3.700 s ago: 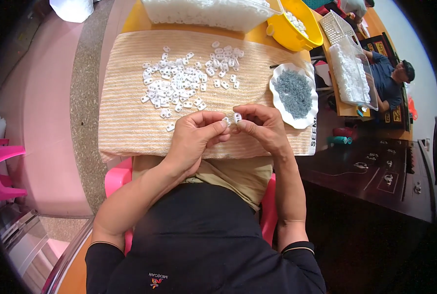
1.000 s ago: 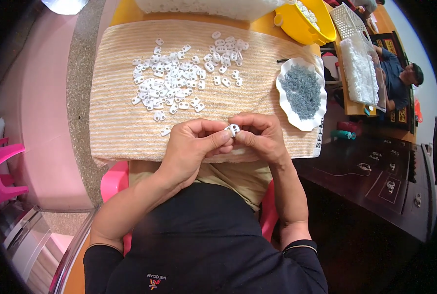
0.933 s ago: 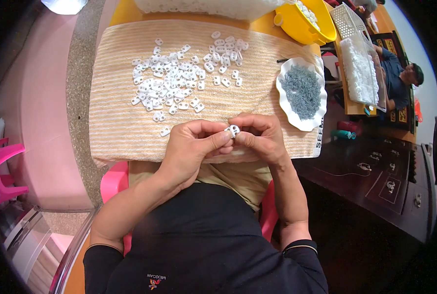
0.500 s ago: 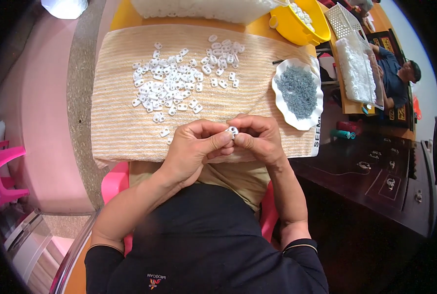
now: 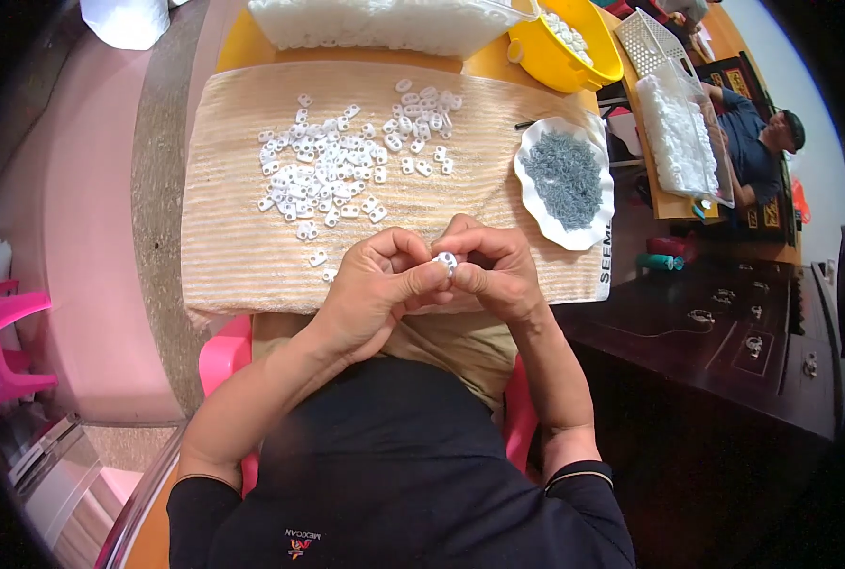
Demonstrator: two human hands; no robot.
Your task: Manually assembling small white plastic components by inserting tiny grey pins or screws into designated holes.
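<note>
My left hand (image 5: 380, 289) and my right hand (image 5: 492, 270) meet at the near edge of a beige striped cloth (image 5: 233, 237). Between their fingertips they pinch one small white plastic piece (image 5: 446, 260). Beyond the hands, a heap of several small white plastic pieces (image 5: 332, 166) lies spread over the cloth. To the right stands a white scalloped dish (image 5: 593, 228) filled with small grey metal parts (image 5: 565, 175).
A clear tub of white pieces (image 5: 394, 24) and a yellow bowl (image 5: 574, 57) stand at the far edge. Another person (image 5: 759, 142) sits at the upper right beside a clear tray. A dark carved cabinet (image 5: 726, 332) is on my right, pink chairs (image 5: 5, 332) on my left.
Both hands stay together over the cloth's near edge, still pinching the small white piece. The view has shifted slightly; the heap and dish have not been touched.
</note>
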